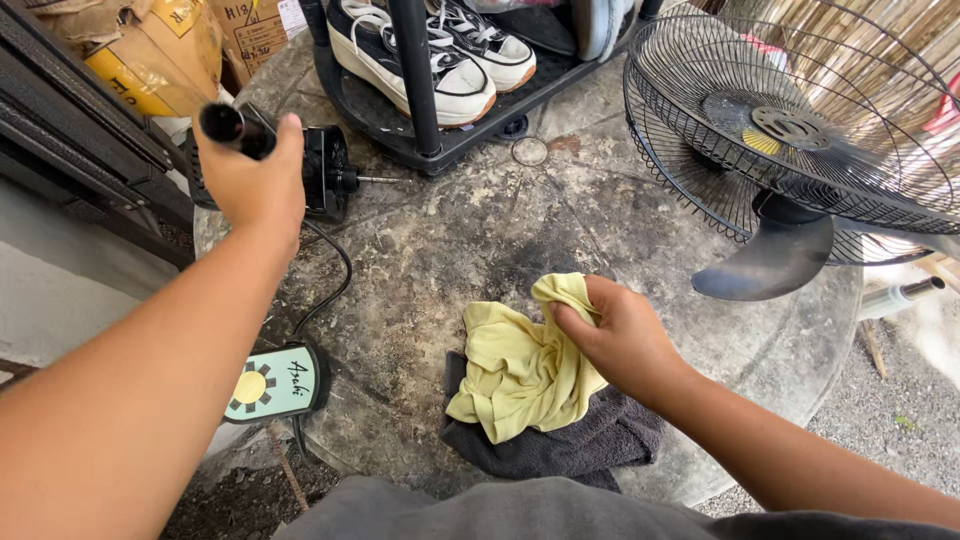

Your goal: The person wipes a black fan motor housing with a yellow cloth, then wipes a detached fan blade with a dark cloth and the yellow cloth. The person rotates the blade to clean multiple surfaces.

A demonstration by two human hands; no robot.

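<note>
The person's left hand point(255, 175) is raised over the far left of the round stone table point(440, 240), fingers wrapped tight round a black tube point(232, 127), which looks like the neck of the black fan motor point(325, 172) just behind it, though the hand hides the join. A thin shaft sticks out of the motor to the right, and a black cord point(335, 265) runs from it down to a pale green control panel point(275, 383) lying at the table's near edge.

The right hand point(620, 335) is closed on a bunch of yellow cloth point(520, 365) near the front of the table; the cloth lies on top of a dark grey towel point(570, 445).

To the right, a wire fan guard point(800, 120) with a grey blade point(775, 255) leans at the table's edge. At the back stands a black rack point(420, 80) with white sneakers point(430, 60).
</note>
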